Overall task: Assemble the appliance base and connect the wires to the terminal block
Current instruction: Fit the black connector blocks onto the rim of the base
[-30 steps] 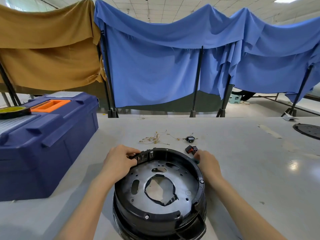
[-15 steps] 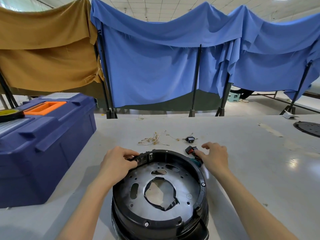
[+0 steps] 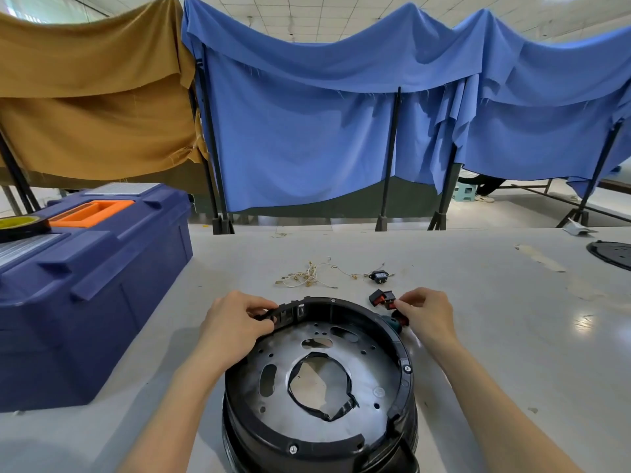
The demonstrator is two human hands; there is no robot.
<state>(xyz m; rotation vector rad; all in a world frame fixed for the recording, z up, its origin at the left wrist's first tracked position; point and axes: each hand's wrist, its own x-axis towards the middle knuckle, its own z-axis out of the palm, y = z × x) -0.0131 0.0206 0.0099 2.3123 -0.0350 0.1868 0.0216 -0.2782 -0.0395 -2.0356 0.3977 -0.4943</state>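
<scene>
Hands both busy at far side of the appliance base (image 3: 370, 370), which is a round black housing with a grey metal plate inside and sits on the tabletop (image 3: 495, 336) right in front of the person. Left hand (image 3: 232, 322) grips the base's far-left rim, fingers curled over the edge and thumb on the outside. Right hand (image 3: 426, 315) is just beyond the far-right rim, with thumb and forefinger pinching a red-and-black switch (image 3: 382, 298) that lies on the tabletop beside the base. A teal-and-red item (image 3: 392, 323) is partly hidden under that hand, can't tell what it is. Farther back lies a loose wire bundle (image 3: 304, 276) with metal terminals, apart from the base. A small black socket part (image 3: 379, 276) is just right of the wires. Blue toolbox (image 3: 102, 268) with an orange handle stands on the left, with a tape roll (image 3: 20, 225) on its lid. Black disc (image 3: 611, 254) lies at the far right edge. Blue cloth (image 3: 307, 131) and tan cloth (image 3: 85, 97) hang on frames behind.
</scene>
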